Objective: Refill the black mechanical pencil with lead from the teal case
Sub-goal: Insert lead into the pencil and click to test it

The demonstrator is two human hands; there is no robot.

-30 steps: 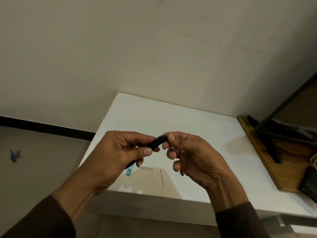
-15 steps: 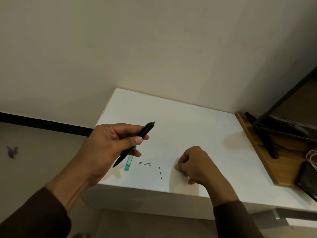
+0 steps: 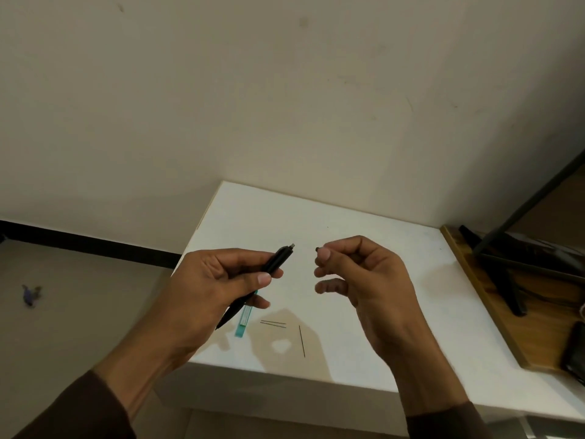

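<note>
Here, left hand (image 3: pixel 218 280) gripping the black mechanical pencil (image 3: pixel 272 267), long axis slanting up and rightward, open end aimed at right hand (image 3: pixel 357 274) just beside it, pinching a small dark piece (image 3: pixel 317 249); below on white table (image 3: pixel 364 226), teal case (image 3: pixel 243 321) and loose leads (image 3: pixel 273 324)
</note>
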